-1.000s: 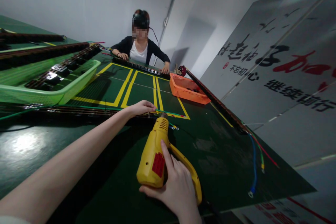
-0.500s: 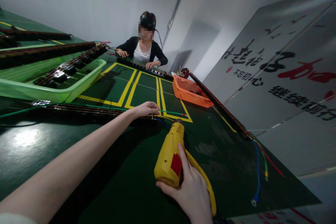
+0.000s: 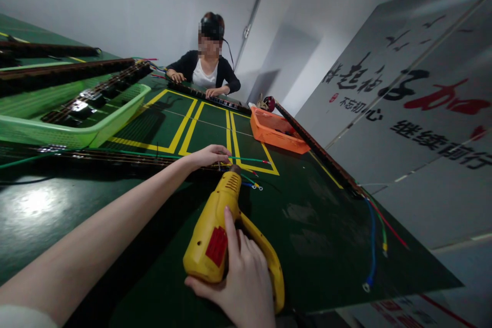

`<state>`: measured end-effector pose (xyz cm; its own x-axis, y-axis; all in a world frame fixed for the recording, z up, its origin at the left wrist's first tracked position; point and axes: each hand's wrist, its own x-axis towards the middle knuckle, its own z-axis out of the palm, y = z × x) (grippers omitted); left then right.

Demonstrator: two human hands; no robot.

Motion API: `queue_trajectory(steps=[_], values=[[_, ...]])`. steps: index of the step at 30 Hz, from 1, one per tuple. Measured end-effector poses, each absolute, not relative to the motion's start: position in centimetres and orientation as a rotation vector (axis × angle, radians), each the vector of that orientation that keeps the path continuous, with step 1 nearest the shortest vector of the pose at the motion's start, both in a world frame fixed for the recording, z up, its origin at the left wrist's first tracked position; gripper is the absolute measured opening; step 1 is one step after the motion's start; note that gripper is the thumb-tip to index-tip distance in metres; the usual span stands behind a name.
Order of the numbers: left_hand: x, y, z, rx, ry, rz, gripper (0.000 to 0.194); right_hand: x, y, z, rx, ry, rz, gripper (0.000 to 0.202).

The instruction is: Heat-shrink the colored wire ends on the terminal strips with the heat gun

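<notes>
My right hand [image 3: 246, 271] is closed round the body of a yellow heat gun [image 3: 209, 215] with a red label. The gun's metal nozzle points away from me, close to the fingers of my left hand [image 3: 211, 155]. Those fingers pinch a green wire [image 3: 249, 159] that runs out to the right and ends in a red tip. Under my left wrist lies a long dark strip with wires along it [image 3: 126, 159]. From its right end, by the nozzle, come wires with ring terminals [image 3: 257, 186]. Part of that end is hidden behind the gun and my hand.
A green basket [image 3: 96, 136] with dark strips stands at left, an orange basket [image 3: 280, 138] at far right. Another long strip [image 3: 323, 151] lies along the right edge, its blue wire [image 3: 372, 246] hanging forward. Opposite, a person [image 3: 205, 69] handles a strip on the green table [image 3: 326, 277].
My right hand has moved the heat gun left, its nozzle now nearer my left fingers. Ring terminals show to the right of the nozzle. My left hand keeps its pinch.
</notes>
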<state>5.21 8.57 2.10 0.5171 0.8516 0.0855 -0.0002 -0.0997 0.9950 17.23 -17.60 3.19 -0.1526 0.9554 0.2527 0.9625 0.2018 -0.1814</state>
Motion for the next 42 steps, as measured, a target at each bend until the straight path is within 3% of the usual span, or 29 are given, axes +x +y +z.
queue_trajectory(steps=[9,30,42], values=[[5.2,8.6,1.9,1.561,0.736,0.830,0.042,15.9,-17.2,3.4,-1.689,-2.216,-0.033,0.117],[5.0,8.7,1.8,1.546,0.710,0.844,0.021,22.6,-16.7,3.3,-1.937,-2.043,-0.019,0.115],[5.1,8.6,2.1,1.562,0.730,0.834,0.023,23.1,-16.7,3.5,-2.013,-2.013,-0.053,0.111]])
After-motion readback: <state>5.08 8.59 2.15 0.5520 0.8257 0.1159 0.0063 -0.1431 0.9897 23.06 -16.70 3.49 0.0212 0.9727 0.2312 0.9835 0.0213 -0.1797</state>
